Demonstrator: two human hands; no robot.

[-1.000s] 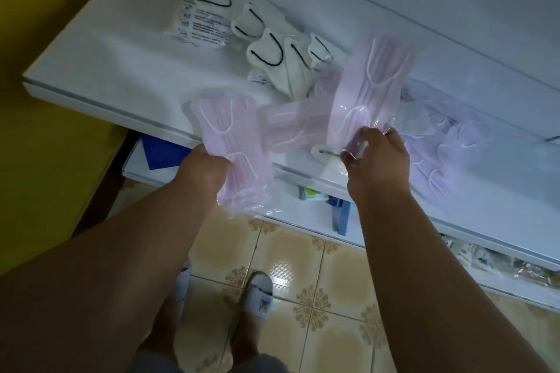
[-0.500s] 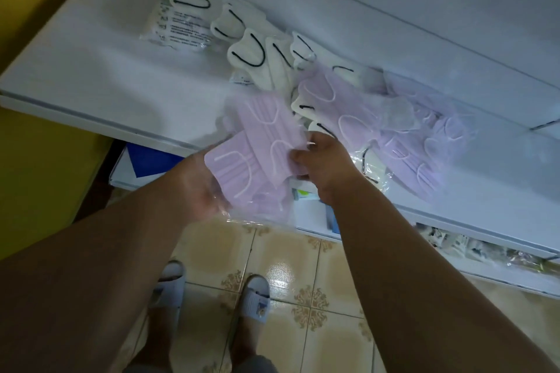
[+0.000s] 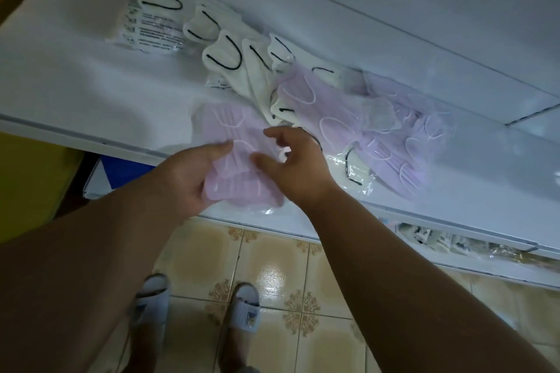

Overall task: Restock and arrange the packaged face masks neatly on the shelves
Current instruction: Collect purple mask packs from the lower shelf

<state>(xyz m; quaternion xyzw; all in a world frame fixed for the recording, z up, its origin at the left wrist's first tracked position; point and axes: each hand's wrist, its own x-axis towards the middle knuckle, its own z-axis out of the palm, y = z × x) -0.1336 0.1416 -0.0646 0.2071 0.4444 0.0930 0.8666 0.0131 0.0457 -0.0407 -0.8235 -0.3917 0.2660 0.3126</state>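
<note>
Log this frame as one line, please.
left hand holds pink mask packs at shelf edge | right hand open above them

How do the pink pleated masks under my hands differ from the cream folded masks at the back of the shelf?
The pink pleated masks in clear wrap have white ear loops; the cream folded masks in clear wrap have black ones. The pink ones lie flat at the white shelf's front edge, held by the left hand; the cream ones lie untouched near the back wall. Both are plastic-wrapped.
</note>
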